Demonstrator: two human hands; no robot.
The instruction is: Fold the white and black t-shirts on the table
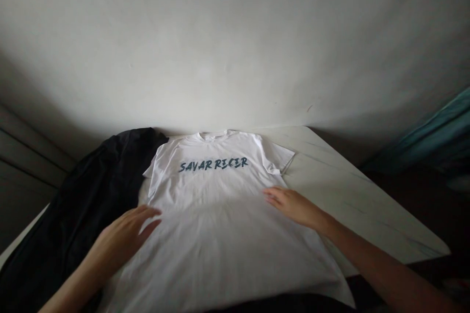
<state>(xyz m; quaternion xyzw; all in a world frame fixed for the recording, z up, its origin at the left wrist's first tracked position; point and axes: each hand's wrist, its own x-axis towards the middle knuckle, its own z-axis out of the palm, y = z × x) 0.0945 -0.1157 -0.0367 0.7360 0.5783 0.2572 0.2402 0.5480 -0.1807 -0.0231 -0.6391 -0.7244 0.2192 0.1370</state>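
head | left hand (pixel 123 239) fingers spread, empty, over white t-shirt (pixel 216 234) | right hand (pixel 293 207) flat, fingers together, empty, on it

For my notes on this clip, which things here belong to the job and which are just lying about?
Part of the job:
the white printed T-shirt, spread flat
the left hand, open at the shirt's side
the right hand, open at the shirt's other side

Just lying about:
the black cloth, bunched beside the shirt
the white veined tabletop
the teal fabric, far right
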